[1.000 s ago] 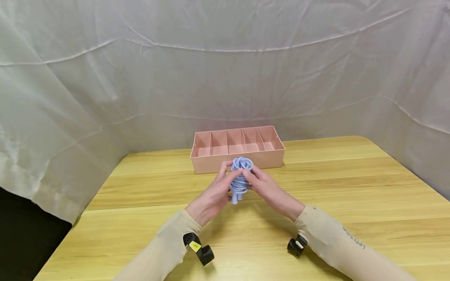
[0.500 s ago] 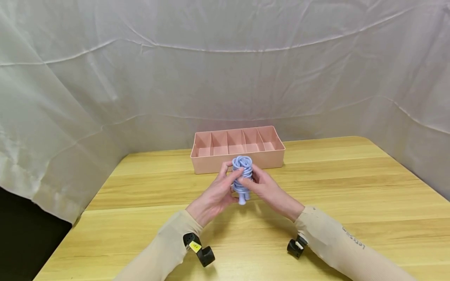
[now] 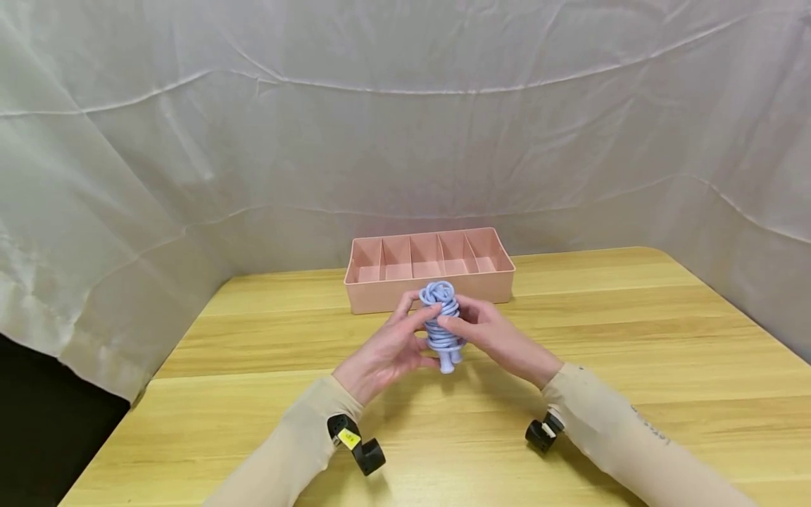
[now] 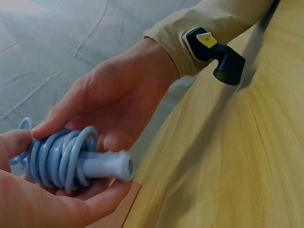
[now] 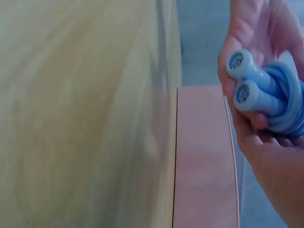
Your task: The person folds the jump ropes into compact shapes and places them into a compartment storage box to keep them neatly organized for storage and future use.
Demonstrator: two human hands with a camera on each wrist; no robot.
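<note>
Head view: coiled blue rope (image 3: 441,322) clamped between fingers (image 3: 423,317) of both hands, seemingly.

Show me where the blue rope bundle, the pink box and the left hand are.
blue rope bundle (image 3: 443,325), head view, wound middle.
pink box (image 3: 431,292), head view, front wall.
left hand (image 3: 386,352), head view, back of hand.

A wooden table (image 3: 633,331) stands before draped white cloth (image 3: 405,127).
</note>
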